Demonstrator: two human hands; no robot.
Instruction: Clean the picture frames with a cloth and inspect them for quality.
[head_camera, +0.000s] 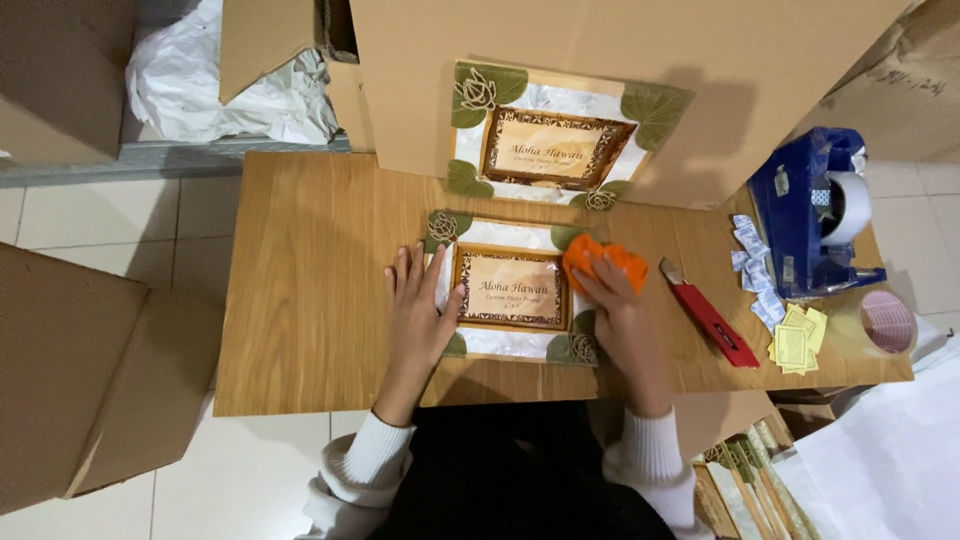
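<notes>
A picture frame (508, 290) with green leaf corners and a brown inner border lies flat on the wooden table (310, 290). My left hand (420, 310) rests flat on the frame's left edge, fingers spread. My right hand (612, 305) presses a crumpled orange cloth (600, 258) against the frame's upper right corner. A second, matching picture frame (560, 140) leans upright against a large cardboard box (640, 60) at the table's back.
A red utility knife (710, 315) lies right of the frame. Further right are a blue tape dispenser (812, 215), small white packets (752, 270), yellow slips (798, 340) and a pink tape roll (887, 322). Cardboard boxes (90, 380) stand on the left floor, with white wrapping paper (215, 85) behind.
</notes>
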